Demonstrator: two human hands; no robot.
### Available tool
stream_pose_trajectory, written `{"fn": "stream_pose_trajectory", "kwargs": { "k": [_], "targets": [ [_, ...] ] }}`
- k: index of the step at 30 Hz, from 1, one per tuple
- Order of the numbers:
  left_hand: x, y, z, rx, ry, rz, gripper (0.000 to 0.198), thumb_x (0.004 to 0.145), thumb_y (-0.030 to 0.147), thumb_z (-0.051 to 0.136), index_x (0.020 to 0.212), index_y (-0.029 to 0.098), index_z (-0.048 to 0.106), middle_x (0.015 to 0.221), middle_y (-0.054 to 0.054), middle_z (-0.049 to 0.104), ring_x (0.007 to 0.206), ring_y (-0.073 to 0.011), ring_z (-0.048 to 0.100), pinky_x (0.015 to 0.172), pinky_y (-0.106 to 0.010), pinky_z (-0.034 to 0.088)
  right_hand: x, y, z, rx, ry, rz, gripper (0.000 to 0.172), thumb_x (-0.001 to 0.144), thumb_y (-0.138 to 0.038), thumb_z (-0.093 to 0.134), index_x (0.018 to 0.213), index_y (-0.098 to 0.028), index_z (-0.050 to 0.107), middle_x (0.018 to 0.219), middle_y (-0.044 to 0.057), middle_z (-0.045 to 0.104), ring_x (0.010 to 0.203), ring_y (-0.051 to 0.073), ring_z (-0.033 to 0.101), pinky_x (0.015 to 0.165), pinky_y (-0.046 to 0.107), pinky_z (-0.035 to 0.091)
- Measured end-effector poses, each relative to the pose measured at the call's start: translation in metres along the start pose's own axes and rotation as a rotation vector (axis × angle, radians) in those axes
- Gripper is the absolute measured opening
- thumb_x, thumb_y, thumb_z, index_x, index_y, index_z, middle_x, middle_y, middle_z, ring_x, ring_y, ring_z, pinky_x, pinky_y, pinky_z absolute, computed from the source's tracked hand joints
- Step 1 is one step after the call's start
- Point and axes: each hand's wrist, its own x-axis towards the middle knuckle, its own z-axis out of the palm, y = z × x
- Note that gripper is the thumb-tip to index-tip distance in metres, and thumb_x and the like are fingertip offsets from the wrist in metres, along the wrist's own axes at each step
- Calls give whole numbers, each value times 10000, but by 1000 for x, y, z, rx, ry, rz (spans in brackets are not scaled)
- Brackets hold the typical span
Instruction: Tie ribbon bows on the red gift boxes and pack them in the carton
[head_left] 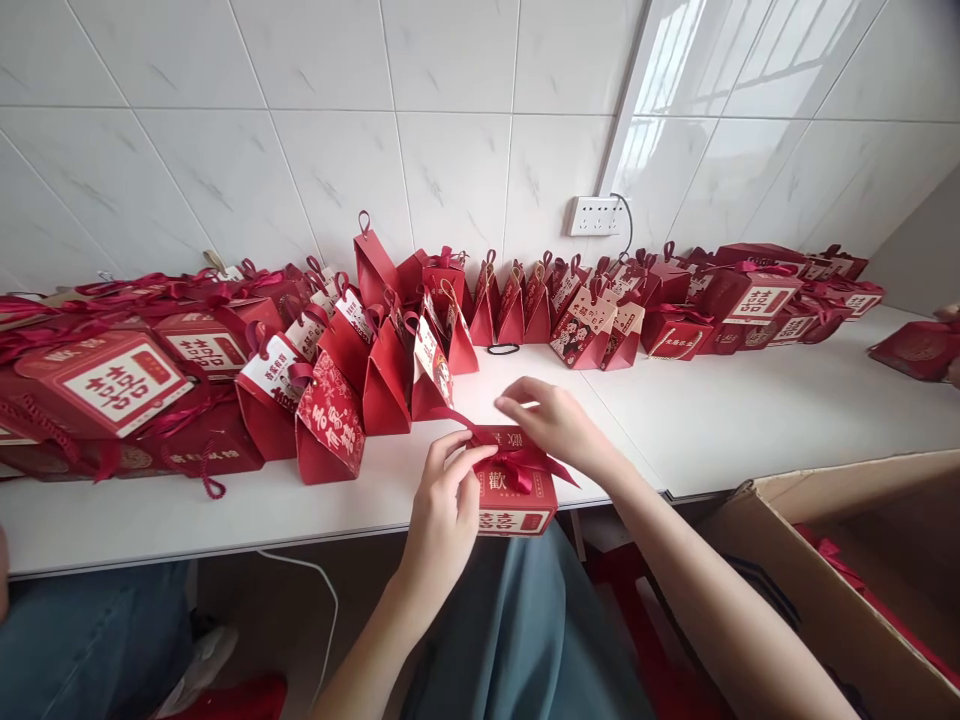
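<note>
A red gift box (514, 518) with white and gold Chinese characters sits at the table's front edge, right before me. Across its top a dark red ribbon (517, 470) is tied in a bow, one tail pointing left and another right. My left hand (448, 495) is at the box's left side, its fingers bent round the ribbon's left part at the bow. Above the box's back right edge hovers my right hand (551, 425), fingers loosely bent and apart, with nothing visible in them. Its palm side is partly hidden.
Red gift boxes (120, 385) are stacked at left, with several triangular boxes (330, 420) beside them. More boxes (750, 300) line the tiled wall. A black hair tie (503, 349) lies behind my box. A cardboard carton (825, 590) stands at right. Other people are partly visible at both sides.
</note>
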Motion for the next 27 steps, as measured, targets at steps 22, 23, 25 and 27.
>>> {"fn": "stream_pose_trajectory", "kwargs": {
  "k": [22, 23, 25, 27],
  "targets": [
    [1, -2, 0, -27, -112, 69, 450, 863, 57, 290, 1155, 239, 580, 1204, -65, 532, 1179, -176, 502, 1001, -349, 452, 0, 33, -13, 337, -222, 223, 333, 799, -460, 527, 722, -141, 585, 631, -23, 508, 581, 103, 448, 571, 260, 363],
    [1, -1, -1, -19, -130, 68, 457, 868, 62, 288, 1171, 245, 576, 1211, -67, 523, 1178, -178, 500, 998, -351, 454, 2, 33, -10, 307, -229, 220, 323, 799, -450, 528, 725, -140, 585, 638, -17, 519, 585, 107, 458, 573, 261, 366],
    [2, 1, -2, 3, -175, 52, 469, 870, 64, 291, 1179, 260, 584, 1216, -67, 507, 1168, -183, 502, 989, -356, 461, 0, 33, -6, 207, -147, 201, 300, 805, -438, 531, 774, -145, 583, 673, 1, 554, 607, 127, 498, 581, 271, 385],
    [4, 3, -4, 22, -202, 25, 473, 863, 62, 301, 1160, 269, 605, 1208, -64, 502, 1154, -187, 506, 983, -358, 466, -11, 28, -7, 91, 77, 141, 304, 820, -450, 530, 884, -156, 569, 719, 14, 571, 635, 146, 526, 593, 281, 405]
  ]
}}
